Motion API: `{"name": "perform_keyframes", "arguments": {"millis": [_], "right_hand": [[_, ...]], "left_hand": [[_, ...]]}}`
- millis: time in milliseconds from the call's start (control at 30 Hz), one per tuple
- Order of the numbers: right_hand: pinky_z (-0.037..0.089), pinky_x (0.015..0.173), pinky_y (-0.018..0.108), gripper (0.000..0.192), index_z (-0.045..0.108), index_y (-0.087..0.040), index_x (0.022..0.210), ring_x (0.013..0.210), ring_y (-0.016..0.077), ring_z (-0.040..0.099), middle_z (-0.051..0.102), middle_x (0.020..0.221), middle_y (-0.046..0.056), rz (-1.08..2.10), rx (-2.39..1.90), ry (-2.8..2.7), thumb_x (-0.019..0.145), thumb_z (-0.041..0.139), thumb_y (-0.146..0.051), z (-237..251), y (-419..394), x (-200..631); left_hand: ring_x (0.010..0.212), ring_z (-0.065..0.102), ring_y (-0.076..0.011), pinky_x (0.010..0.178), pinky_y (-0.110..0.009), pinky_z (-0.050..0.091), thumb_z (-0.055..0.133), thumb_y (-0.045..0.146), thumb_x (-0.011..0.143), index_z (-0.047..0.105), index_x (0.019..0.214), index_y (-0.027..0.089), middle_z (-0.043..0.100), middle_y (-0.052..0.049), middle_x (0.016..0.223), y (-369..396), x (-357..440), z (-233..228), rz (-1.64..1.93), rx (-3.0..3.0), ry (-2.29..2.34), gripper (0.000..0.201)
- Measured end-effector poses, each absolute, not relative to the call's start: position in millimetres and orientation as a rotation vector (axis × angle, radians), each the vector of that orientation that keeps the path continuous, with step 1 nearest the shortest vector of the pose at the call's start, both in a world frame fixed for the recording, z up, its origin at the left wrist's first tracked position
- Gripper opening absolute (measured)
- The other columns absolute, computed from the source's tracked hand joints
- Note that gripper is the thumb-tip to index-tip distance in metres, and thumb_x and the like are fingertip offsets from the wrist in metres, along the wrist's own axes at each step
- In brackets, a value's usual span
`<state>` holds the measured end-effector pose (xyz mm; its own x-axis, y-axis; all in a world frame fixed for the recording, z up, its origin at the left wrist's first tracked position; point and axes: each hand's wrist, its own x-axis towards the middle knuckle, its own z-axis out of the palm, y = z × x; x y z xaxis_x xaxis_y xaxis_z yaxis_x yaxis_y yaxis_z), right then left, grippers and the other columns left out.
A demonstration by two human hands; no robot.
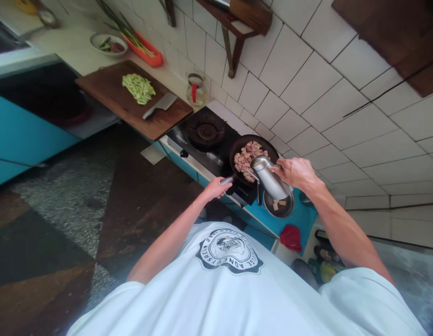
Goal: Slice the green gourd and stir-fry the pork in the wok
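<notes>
A wooden cutting board (132,100) is lying on the desk (72,46) with chopped green vegetables (139,87) and a cleaver (160,105) on it. Beyond it an orange tray (146,51) of green stalks and a small plate (109,43) are sitting by the tiled wall, with a glass jar (195,88) near the stove. The stove (205,140) is showing 1 free burner (205,132); the other is carrying a black pan (237,149) filled with meat pieces (249,156). The left hand (216,188) is closing around the pan handle (227,180). The right hand (296,172) is gripping a metal pot (270,179), tilting its spout over the pan's near rim. A small dish (279,205) is sitting just under the pot, a red cloth (291,237) hanging below the stove's edge. Open floor (79,200) is spreading to the left.
</notes>
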<state>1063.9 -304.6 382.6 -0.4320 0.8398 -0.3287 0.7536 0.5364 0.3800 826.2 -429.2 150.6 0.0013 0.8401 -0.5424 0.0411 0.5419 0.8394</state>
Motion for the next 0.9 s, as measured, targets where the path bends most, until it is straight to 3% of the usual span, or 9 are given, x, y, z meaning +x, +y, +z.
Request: {"name": "perform_keyframes", "arguments": {"millis": [533, 900], "right_hand": [[0.047, 0.083, 0.040, 0.073, 0.077, -0.019, 0.126, 0.099, 0.0330, 0.070, 0.078, 0.110, 0.021, 0.240, 1.519, 2.325, 0.107, 0.027, -0.070, 378, -215, 1026], [0.047, 0.082, 0.046, 0.074, 0.076, -0.014, 0.127, 0.104, 0.0385, 0.069, 0.075, 0.116, 0.029, 0.320, 1.738, 2.225, 0.109, 0.025, -0.063, 365, -173, 1060]], "left_hand": [[0.049, 0.057, -0.0102, 0.040, -0.019, 0.041, 0.078, 0.044, 0.089, 0.067, 0.108, 0.017, 0.072, -0.003, 0.081, -431, 822, 147, 0.767, 0.824, 1.413, 0.035], [0.050, 0.059, -0.0106, 0.041, -0.019, 0.041, 0.078, 0.046, 0.088, 0.067, 0.115, 0.017, 0.074, -0.005, 0.084, -431, 820, 141, 0.757, 0.804, 1.393, 0.041]]}}
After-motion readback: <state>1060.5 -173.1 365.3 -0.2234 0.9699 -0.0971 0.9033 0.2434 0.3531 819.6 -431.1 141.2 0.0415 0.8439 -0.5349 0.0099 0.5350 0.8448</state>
